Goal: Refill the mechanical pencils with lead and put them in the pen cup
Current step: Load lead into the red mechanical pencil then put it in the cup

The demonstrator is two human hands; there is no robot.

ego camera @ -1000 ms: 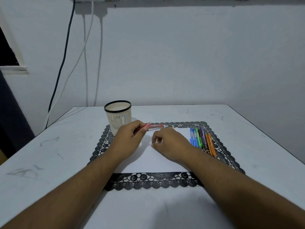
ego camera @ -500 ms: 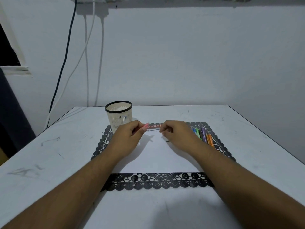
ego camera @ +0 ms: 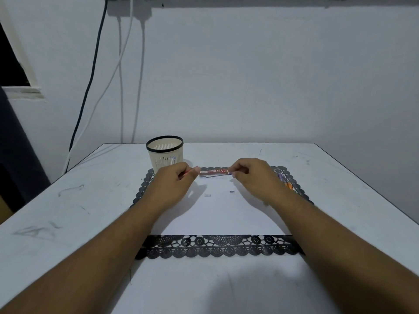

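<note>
1. Red plastic marks the thin pencil [ego camera: 186, 174] that is pinched in the grip of the left hand [ego camera: 174, 181], fingers curled round it, its pink end pointing right towards the lead case.
2. The left forearm is stretched forward over the black lace-edged mat [ego camera: 217, 247], the hand held near the pen cup [ego camera: 164, 152].
3. The right hand [ego camera: 252, 177] is held opposite, knuckles up, and the right end of the red lead case [ego camera: 214, 172] is pinched by its fingertips.
4. The lead case is seen lying level between the two grips, its left end just beside the pencil's pink tip; whether they touch cannot be told.
5. Two small loose pieces, one pale [ego camera: 207, 195] and one dark [ego camera: 231, 191], lie on the mat's white middle below the case.
6. Other coloured pencils [ego camera: 286, 181] are mostly hidden behind the right hand, at the mat's right edge.
7. The cup stands upright on the white bench [ego camera: 68, 223] at the mat's far left corner.
</note>
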